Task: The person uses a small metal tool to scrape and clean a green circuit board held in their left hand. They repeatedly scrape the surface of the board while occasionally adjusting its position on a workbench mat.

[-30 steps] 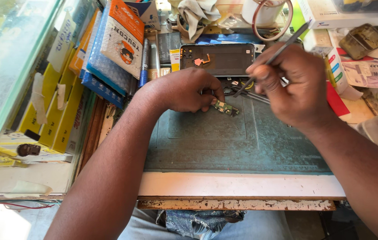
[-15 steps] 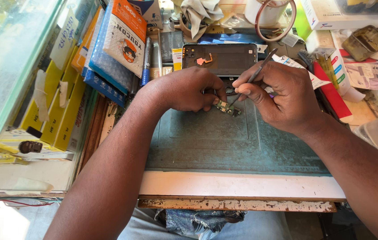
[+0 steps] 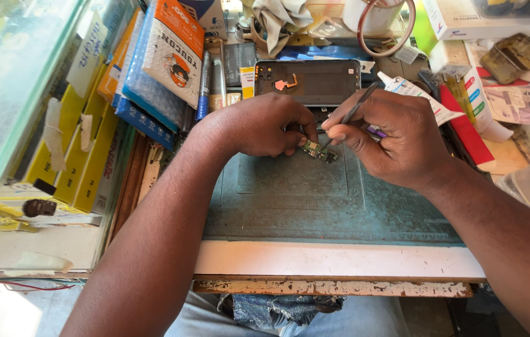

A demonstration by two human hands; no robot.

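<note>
Currently a small green circuit board (image 3: pixel 318 150) is pinned to the teal work mat (image 3: pixel 315 200) by the left hand (image 3: pixel 265 125), fingers curled down tight on its left end, apparently so it cannot skate under tool pressure. A thin metal probe (image 3: pixel 347 118), possibly tweezers, is held pen-style in the right hand (image 3: pixel 396 137), closed narrowly around the shaft, tip set on the board's right end; the low grip looks chosen for fine control. An opened phone (image 3: pixel 308 81), back side up, is parked just beyond the hands at the mat's far edge, within reach. Boxed parts (image 3: pixel 171 50) are stacked to the left, a glue tube (image 3: pixel 414 93) to the right.
</note>
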